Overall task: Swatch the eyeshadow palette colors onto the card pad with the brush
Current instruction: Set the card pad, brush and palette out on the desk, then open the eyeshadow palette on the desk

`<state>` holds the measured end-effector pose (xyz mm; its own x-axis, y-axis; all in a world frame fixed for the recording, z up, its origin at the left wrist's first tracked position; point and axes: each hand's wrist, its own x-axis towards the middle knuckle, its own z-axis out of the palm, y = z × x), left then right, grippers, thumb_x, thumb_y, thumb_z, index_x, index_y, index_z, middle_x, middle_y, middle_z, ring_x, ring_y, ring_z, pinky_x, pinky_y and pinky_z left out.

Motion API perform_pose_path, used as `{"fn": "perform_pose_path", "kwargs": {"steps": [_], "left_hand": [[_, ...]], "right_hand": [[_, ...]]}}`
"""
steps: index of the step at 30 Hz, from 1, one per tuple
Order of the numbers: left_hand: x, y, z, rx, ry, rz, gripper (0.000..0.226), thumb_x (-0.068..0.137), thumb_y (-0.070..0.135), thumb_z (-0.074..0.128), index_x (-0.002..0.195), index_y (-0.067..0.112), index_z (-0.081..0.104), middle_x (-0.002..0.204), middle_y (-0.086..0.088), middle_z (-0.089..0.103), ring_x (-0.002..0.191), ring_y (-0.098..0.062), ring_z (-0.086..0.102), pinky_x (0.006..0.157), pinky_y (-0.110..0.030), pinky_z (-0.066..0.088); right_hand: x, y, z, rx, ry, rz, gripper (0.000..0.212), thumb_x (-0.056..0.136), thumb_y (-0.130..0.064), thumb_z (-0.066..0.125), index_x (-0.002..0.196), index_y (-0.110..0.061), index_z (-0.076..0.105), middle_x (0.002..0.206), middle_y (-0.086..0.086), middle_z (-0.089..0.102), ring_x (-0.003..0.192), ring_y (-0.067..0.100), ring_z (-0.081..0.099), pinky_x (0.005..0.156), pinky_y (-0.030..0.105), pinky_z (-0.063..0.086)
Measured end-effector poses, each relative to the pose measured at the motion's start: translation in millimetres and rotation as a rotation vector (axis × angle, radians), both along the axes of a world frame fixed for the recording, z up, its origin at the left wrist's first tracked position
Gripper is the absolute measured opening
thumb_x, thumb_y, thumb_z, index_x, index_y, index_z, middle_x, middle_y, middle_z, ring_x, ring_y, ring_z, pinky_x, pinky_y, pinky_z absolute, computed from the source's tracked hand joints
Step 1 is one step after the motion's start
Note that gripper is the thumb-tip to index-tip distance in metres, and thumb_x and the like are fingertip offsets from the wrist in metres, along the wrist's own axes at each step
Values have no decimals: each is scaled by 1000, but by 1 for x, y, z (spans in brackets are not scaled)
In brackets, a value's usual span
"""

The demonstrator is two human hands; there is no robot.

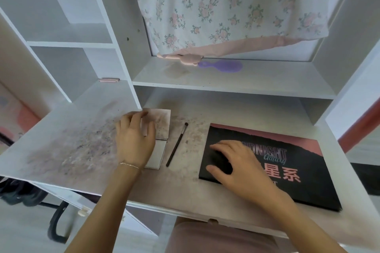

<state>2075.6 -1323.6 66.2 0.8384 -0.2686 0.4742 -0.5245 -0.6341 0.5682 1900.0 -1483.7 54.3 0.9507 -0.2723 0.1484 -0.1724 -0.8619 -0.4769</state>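
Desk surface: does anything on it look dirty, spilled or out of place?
Yes. Greyish-purple powder smudges cover the desk, thickest left of the card pad and around the brush. The pad's top sheet is stained too. The palette is closed and looks clean.

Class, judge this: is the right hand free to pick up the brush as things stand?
Probably yes. The right hand rests on the closed palette, holding nothing, and the brush lies uncovered on the desk just left of it.

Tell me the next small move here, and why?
Probably lift the lid of the closed black-and-pink eyeshadow palette with the right hand resting on it: no colours are exposed yet, and the thin dark brush lies untouched beside the stained card pad under the left hand.
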Motion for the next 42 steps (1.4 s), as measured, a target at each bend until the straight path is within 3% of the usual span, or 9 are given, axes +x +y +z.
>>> {"fn": "perform_pose_path", "kwargs": {"steps": [3, 7, 14, 20, 26, 28, 32, 36, 42], "left_hand": [[-31, -4, 3, -117, -12, -201, 28, 85, 8, 59, 112, 7, 58, 114, -10, 53, 104, -23, 53, 88, -29, 43], [-75, -15, -8, -160, 203, -440, 38, 85, 16, 60, 113, 36, 44, 109, 18, 47, 98, -1, 53, 77, -6, 44], [-90, -22, -32, -84, 280, -554, 36, 86, 24, 60, 120, 29, 50, 109, 24, 51, 103, 12, 47, 90, -4, 35], [-89, -20, -31, -55, 285, -594, 29, 85, 27, 58, 114, 25, 57, 108, 19, 53, 106, 1, 51, 93, -13, 39], [-85, -21, -19, -180, 310, -673, 30, 88, 31, 55, 114, 42, 47, 120, 24, 48, 114, 9, 43, 91, -4, 36], [-78, -29, -11, -172, 286, -671, 31, 87, 35, 55, 117, 41, 46, 122, 24, 45, 117, 8, 40, 93, -7, 35], [-66, -57, 16, -258, 244, -564, 15, 88, 24, 55, 103, 29, 57, 103, 17, 56, 101, -1, 51, 88, -9, 38], [-74, -69, 34, -350, 207, -544, 18, 89, 19, 55, 82, 35, 53, 78, 21, 57, 80, 5, 55, 72, -3, 40], [-91, -55, 35, -456, 140, -570, 20, 90, 30, 51, 71, 37, 50, 65, 11, 57, 68, -1, 55, 56, -12, 44]], "right_hand": [[-16, -8, -5, -115, 128, 12, 80, 77, -69, 39, 143, -34, 11, 149, -13, 15, 134, 3, 4, 107, 22, -10], [-35, -15, -9, -215, 181, -3, 85, 78, -71, 36, 144, -32, -2, 153, -14, 0, 125, -9, -17, 93, 12, -28], [-35, -20, 0, -254, 195, -3, 74, 79, -69, 39, 142, -35, 21, 152, -16, 13, 136, -3, 5, 102, 14, -11], [-33, -18, 16, -309, 225, 71, 66, 84, -64, 38, 141, -35, 25, 150, -16, 19, 136, -2, 13, 108, 21, 20], [-28, -22, 53, -313, 122, 43, 49, 88, -54, 38, 133, -34, 42, 138, -16, 45, 123, 3, 44, 96, 27, 43], [-25, -23, 65, -339, 10, -41, 42, 89, -52, 37, 124, -35, 52, 122, -15, 60, 107, 5, 57, 78, 23, 48], [-18, -21, 81, -421, -208, -274, 30, 88, -47, 44, 94, -30, 67, 81, -13, 70, 73, 8, 62, 49, 14, 31], [-17, -24, 89, -411, -390, -356, 21, 86, -38, 57, 80, -23, 70, 72, -9, 70, 66, 12, 63, 59, 22, 40], [-19, -31, 86, -349, -573, -214, 24, 84, -33, 53, 80, -15, 69, 76, -3, 67, 74, 15, 59, 79, 24, 31]]}}
